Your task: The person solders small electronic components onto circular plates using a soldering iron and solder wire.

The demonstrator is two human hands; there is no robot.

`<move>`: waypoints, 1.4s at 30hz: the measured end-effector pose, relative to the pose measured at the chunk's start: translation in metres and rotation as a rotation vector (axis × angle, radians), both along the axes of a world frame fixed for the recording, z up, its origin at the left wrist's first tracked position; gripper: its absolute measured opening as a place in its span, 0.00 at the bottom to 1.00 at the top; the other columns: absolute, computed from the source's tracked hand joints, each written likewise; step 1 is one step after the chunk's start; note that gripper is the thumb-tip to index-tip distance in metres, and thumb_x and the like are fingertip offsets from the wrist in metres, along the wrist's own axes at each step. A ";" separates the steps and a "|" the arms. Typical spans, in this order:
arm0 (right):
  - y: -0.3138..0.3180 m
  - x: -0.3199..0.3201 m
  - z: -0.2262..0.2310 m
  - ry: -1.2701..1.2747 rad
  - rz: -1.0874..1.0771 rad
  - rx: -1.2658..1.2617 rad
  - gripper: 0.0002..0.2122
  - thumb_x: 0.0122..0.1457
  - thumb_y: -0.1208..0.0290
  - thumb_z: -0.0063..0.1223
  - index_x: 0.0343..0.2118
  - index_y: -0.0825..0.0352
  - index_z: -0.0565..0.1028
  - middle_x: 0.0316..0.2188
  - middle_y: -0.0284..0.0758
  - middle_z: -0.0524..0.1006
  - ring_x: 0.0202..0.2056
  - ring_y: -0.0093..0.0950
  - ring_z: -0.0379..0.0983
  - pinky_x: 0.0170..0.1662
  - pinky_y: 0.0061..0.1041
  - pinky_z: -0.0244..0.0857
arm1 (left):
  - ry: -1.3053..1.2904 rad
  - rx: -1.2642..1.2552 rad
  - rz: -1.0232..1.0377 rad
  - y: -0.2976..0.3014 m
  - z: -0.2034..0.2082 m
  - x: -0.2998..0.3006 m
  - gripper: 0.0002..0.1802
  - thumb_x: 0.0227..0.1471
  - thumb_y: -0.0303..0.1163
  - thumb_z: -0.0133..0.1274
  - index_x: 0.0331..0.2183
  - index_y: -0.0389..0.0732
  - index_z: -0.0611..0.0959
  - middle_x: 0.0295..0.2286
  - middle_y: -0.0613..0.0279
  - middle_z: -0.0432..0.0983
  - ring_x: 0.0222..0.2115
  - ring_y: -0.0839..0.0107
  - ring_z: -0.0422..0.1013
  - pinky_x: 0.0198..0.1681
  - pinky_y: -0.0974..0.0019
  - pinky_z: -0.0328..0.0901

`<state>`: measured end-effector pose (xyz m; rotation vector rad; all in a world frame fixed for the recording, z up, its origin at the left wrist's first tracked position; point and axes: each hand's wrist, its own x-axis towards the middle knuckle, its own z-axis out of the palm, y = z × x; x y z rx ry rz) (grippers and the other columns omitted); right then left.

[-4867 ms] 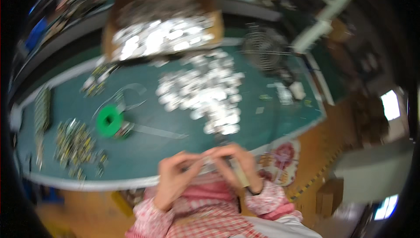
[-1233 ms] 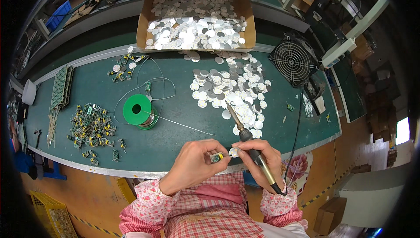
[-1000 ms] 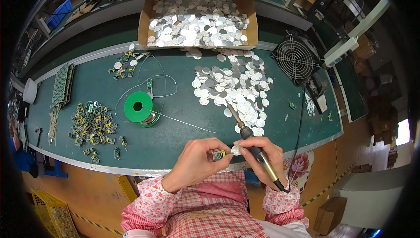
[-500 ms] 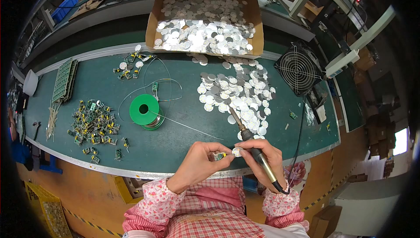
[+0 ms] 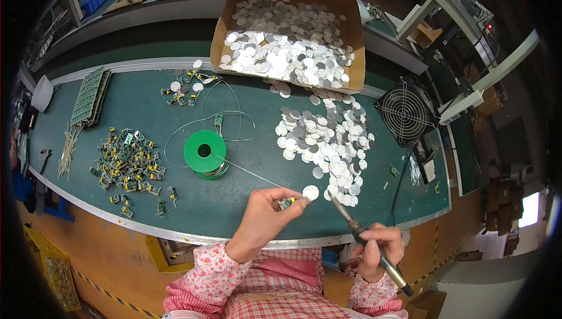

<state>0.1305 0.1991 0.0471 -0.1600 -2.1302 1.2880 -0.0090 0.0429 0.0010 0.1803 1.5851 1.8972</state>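
Observation:
My left hand (image 5: 260,219) pinches a small green circuit board (image 5: 287,203) with a yellow part on it. A round white disc (image 5: 311,193) sits just past its fingertips; whether wires join it to the board is too small to tell. Solder wire (image 5: 257,176) runs from the green spool (image 5: 205,152) to my left fingers. In my right hand (image 5: 379,251) is a soldering iron (image 5: 354,225), gripped like a pen. Its tip points up and left, a little right of the disc and close to the loose white discs (image 5: 333,137).
A cardboard box (image 5: 357,55) full of discs stands at the back. Small wired boards lie in a heap (image 5: 129,161) on the left, by stacked green panels (image 5: 91,99). A caged fan (image 5: 404,113) stands at right. The iron's cable (image 5: 400,187) crosses the table's right side.
My right hand has let go of the disc and moved down and right, swinging the soldering iron into a pen-like grip. The disc remains by my left fingertips, where the solder wire now reaches.

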 end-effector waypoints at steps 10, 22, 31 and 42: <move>0.001 -0.009 -0.004 0.097 0.176 0.197 0.06 0.50 0.75 0.51 0.28 0.73 0.72 0.07 0.27 0.69 0.09 0.19 0.64 0.14 0.19 0.57 | -0.032 0.031 -0.004 -0.001 0.002 0.000 0.07 0.49 0.26 0.58 0.33 0.35 0.83 0.22 0.72 0.74 0.18 0.89 0.61 0.18 0.82 0.53; -0.002 -0.009 -0.009 0.065 0.205 0.184 0.06 0.51 0.75 0.52 0.28 0.73 0.73 0.12 0.32 0.70 0.10 0.22 0.62 0.14 0.22 0.55 | -0.088 0.022 -0.004 -0.007 0.009 0.003 0.07 0.48 0.25 0.59 0.32 0.34 0.82 0.22 0.71 0.73 0.20 0.88 0.62 0.20 0.81 0.54; -0.003 -0.004 -0.006 0.197 -0.003 -0.106 0.10 0.56 0.70 0.49 0.34 0.73 0.71 0.16 0.36 0.72 0.11 0.21 0.66 0.15 0.20 0.58 | -0.163 0.064 -0.030 -0.006 0.009 0.000 0.06 0.48 0.24 0.58 0.32 0.33 0.82 0.23 0.67 0.75 0.21 0.85 0.63 0.23 0.80 0.57; 0.012 -0.019 -0.014 -0.102 -0.146 -0.117 0.10 0.60 0.67 0.46 0.35 0.70 0.71 0.15 0.33 0.73 0.17 0.19 0.70 0.22 0.17 0.61 | 0.452 -0.113 -0.300 -0.042 0.036 0.010 0.08 0.46 0.29 0.60 0.31 0.38 0.84 0.21 0.68 0.76 0.20 0.82 0.67 0.24 0.75 0.60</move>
